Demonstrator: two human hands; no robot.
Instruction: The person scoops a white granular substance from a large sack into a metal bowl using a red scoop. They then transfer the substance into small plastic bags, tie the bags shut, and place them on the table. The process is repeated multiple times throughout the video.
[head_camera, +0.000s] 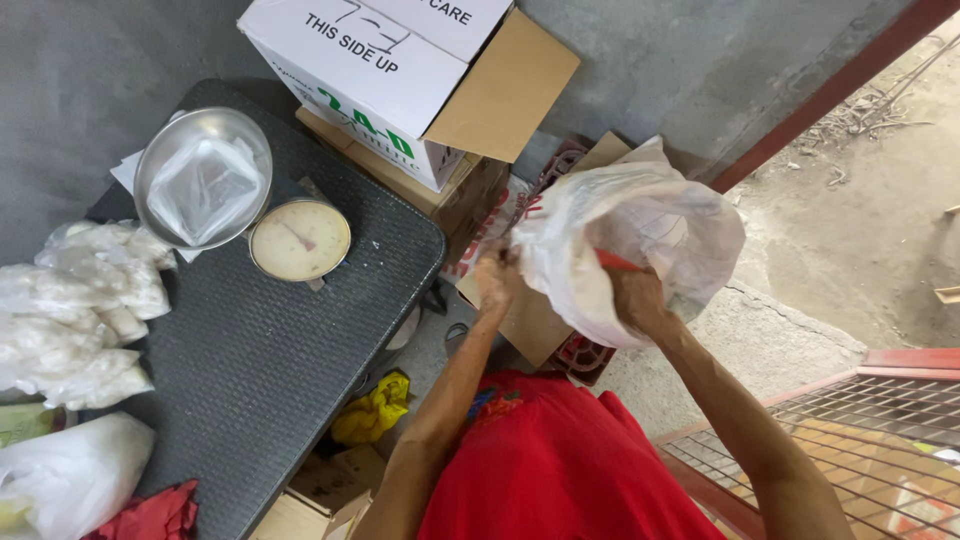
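white plastic bag (640, 235) held up off the floor, right of bench (280, 380) | soft, light, slippery; best gripped at bunched rim | left hand (497, 280) pinching rim shut | right hand (638, 297) buried in film, grip unclear | white printed carton (370, 70) with green lettering behind | dial scale (299, 240), steel bowl (203, 177), filled clear bags (75, 310) on bench

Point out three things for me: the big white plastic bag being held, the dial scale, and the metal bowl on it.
White plastic bag (650, 230): head view, on its bulging upper side.
Dial scale (300, 240): head view, centre of the round dial face.
Metal bowl (160, 150): head view, on its left rim.
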